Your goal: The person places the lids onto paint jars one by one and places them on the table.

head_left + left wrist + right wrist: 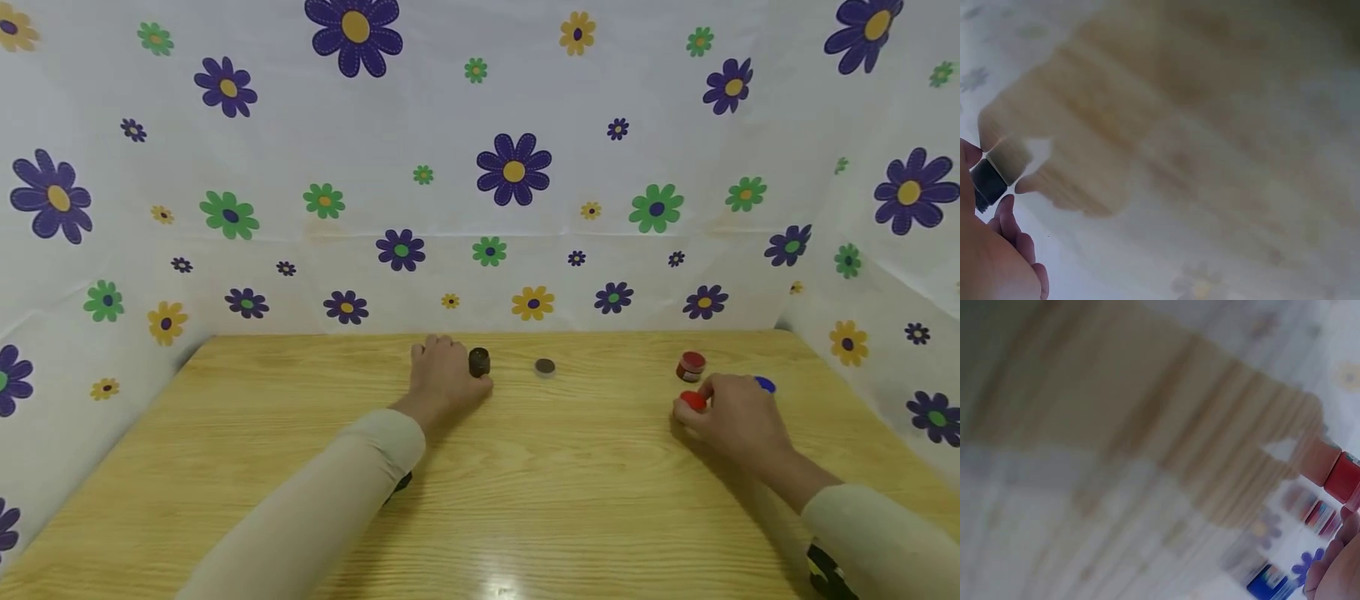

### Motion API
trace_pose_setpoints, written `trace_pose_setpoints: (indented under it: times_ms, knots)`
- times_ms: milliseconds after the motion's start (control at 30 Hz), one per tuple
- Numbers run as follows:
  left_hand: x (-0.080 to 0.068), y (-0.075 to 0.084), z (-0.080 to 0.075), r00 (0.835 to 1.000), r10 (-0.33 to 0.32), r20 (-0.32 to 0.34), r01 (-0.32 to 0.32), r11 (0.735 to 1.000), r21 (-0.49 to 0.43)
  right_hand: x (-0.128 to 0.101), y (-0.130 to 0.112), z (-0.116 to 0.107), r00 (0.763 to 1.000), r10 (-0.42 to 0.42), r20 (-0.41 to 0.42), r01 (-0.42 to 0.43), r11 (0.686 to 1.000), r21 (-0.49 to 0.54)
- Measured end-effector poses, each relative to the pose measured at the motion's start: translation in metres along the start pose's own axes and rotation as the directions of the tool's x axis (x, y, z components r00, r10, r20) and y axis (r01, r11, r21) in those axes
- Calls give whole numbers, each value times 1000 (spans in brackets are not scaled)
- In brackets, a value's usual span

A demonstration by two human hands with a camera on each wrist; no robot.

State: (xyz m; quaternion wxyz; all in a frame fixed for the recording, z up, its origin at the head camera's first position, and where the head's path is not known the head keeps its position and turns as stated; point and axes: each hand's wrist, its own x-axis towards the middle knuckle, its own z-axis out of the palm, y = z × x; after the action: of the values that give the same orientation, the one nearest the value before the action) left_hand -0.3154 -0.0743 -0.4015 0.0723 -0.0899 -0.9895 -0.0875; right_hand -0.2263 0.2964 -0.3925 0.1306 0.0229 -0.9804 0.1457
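Both hands (442, 379) low, apparently pinching jars (479, 362)

No readable txt anywhere. Small red-capped jar (691, 366) has a label, but too small and blurry to read in head view. Right wrist view shows colored label patches on a jar (1310, 509), blurred, no letters or nos. legible.

Wooden tabletop (525, 500); flowered white sheet (480, 167) behind and at both sides; small brown cap (545, 367) lying mid-tabletop.
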Motion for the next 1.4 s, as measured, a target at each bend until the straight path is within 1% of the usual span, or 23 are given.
trace_pose_setpoints:
  times_ms: [167,300,400,567,767,867,1000,1100,1267,1400]
  knots:
    - [4,-11,-2,999,-36,22,37,998,-46,1,4,-1,999,39,-16,-39,999,-18]
    - [3,-17,-5,998,-49,44,52,996,-68,2,3,-1,999,46,-23,-46,999,5]
    - [1,-21,-8,998,-44,44,47,997,-68,4,1,-2,998,45,-33,-44,999,26]
    - [-3,-26,-10,999,-32,37,34,998,-61,6,-5,-1,996,27,-81,-25,999,25]
    - [-12,-34,-12,1000,17,25,-15,998,-63,6,-17,0,995,23,-99,-21,999,28]
    - [-16,-41,-13,999,18,28,-15,997,-79,8,-23,1,996,19,-90,-16,999,38]
    - [-22,-52,-15,999,-6,41,9,996,-93,10,-33,5,998,30,-52,-27,998,51]
    - [-26,-62,-17,999,-14,37,17,996,-90,11,-40,9,999,31,-31,-30,998,54]
    - [-29,-75,-19,999,-9,31,11,997,-77,12,-50,14,1000,30,-2,-30,998,59]
    - [-34,-80,-21,1000,2,27,0,997,-74,15,-58,18,999,29,18,-30,997,68]
